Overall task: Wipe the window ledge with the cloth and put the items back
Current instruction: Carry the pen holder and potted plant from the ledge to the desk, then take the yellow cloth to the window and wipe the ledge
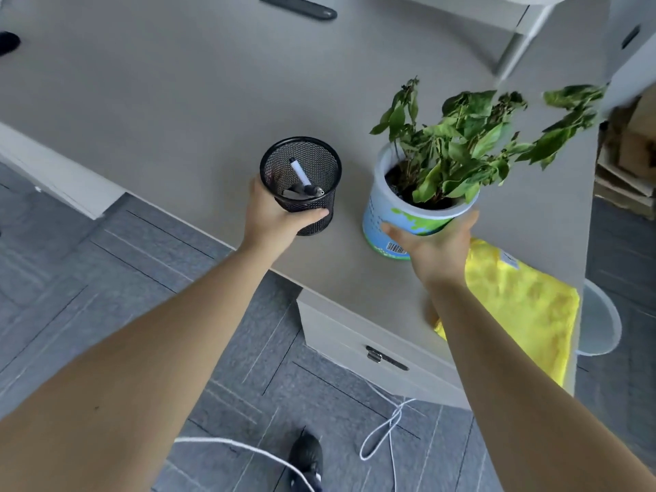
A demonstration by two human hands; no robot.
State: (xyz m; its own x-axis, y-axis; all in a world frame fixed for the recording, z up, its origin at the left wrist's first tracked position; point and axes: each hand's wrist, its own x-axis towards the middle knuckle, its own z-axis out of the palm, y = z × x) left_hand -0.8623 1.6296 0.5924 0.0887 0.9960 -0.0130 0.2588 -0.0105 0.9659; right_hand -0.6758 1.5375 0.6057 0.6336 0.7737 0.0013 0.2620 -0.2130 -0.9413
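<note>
Cloth (521,314), yellow and fuzzy, lies crumpled on the smooth grey desk (177,101). Left of it, the left hand (273,214) grips a round black mesh pen cup (301,182); the right hand (433,246) clasps a blue plastic plant pot (394,214).

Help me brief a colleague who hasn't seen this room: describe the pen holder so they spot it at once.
Start at the wide grey desk and go to its near edge, left of the potted plant. The pen holder is the round black wire-mesh cup gripped by the left hand. Unlike the blue-and-white pot, it is see-through and holds a white pen.
</note>
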